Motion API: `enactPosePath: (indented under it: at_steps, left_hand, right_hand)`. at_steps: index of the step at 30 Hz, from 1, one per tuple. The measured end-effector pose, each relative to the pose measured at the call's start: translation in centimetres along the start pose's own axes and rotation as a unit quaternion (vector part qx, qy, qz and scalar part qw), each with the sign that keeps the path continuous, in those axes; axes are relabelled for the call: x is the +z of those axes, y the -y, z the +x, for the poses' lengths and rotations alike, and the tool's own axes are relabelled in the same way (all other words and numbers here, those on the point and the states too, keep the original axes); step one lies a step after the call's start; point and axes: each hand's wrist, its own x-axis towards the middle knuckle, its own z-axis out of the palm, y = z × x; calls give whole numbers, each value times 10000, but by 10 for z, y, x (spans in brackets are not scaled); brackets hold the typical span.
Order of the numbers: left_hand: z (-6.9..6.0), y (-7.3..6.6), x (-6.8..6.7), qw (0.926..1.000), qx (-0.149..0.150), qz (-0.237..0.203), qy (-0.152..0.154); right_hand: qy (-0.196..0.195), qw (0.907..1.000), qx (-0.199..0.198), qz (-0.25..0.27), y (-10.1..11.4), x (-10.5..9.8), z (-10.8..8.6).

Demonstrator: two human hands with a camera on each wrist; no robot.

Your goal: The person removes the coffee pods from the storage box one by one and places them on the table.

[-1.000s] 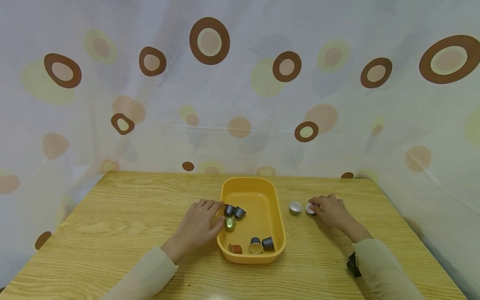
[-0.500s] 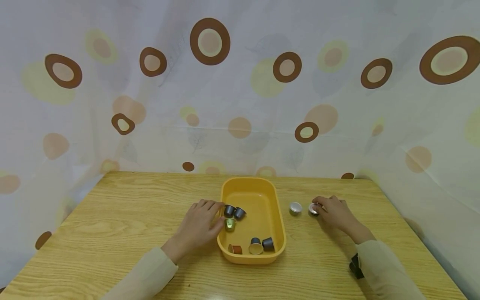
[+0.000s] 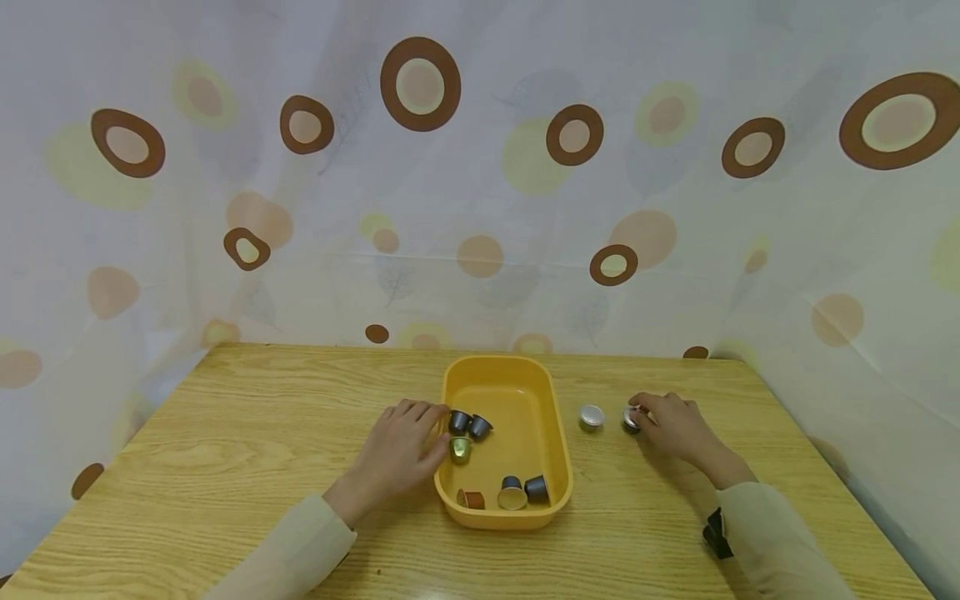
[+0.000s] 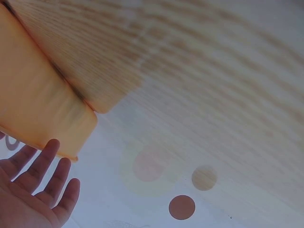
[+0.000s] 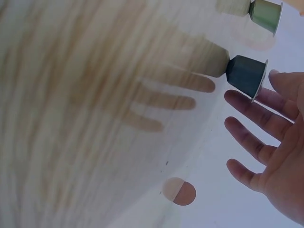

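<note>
My left hand (image 3: 397,446) lies at the left rim of the yellow tray (image 3: 557,442), its fingertips on the edge. In the left wrist view the fingers (image 4: 57,175) are straight and spread. My right hand (image 3: 675,429) is at a dark coffee capsule (image 5: 246,76) that stands lid up on the table. The right wrist view has its straight fingers (image 5: 259,114) beside the capsule and the thumb just off the lid. A green coffee capsule (image 3: 591,418), silver lid up, stands between that capsule and the tray.
Inside the tray lie dark grey capsules (image 3: 480,427), a light green one (image 3: 461,450), an orange-brown one (image 3: 472,500) and dark ones (image 3: 536,488) at the near end. The wooden table (image 3: 300,400) meets a patterned cloth (image 3: 480,183) behind.
My right hand and the dark capsule have shifted slightly to the right, away from the green capsule. More of the dark capsule's lid shows now. The left hand and the tray stay put.
</note>
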Motion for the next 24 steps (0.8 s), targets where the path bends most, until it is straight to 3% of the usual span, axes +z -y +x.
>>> enactPosePath:
  at_steps: [13, 24]
  left_hand:
    - [0, 0, 0, 10000, 0, 7, -2]
    - [0, -1, -1, 10000, 2, 49, 20]
  right_hand:
    - [-49, 9998, -65, 197, 2, -8, 0]
    - [-200, 9992, -335, -69, 18, -16, 3]
